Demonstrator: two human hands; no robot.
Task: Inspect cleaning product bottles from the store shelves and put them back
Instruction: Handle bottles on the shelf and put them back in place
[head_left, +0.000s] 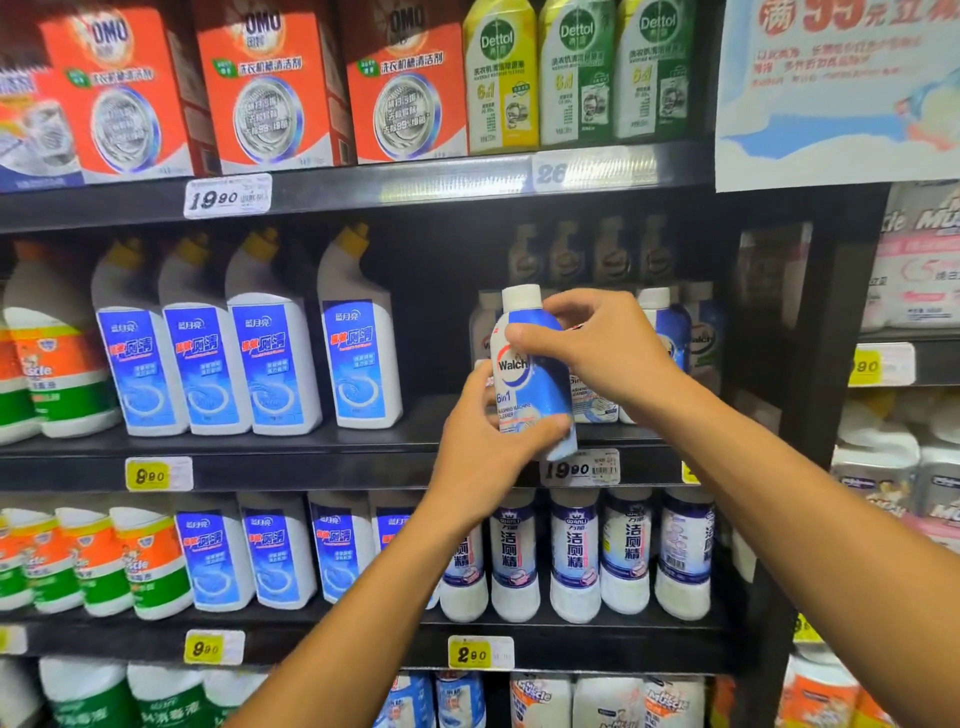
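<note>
Currently, head view: you hold 1 Walch bottle (530, 371) upright at frame centre, in front of the middle shelf (311, 470). Your left hand (485, 447) grasps its lower body, thumb curled across the label base. Your right hand (605, 348) grips the upper body just below the white cap (521, 297), fingers wrapped round it. More Walch bottles (670, 332) stand just behind, right of centre. 4 blue-label toilet cleaner bottles (249, 353) stand at centre left. A price tag (581, 467) reading 19.90 sits just below the bottle.
</note>
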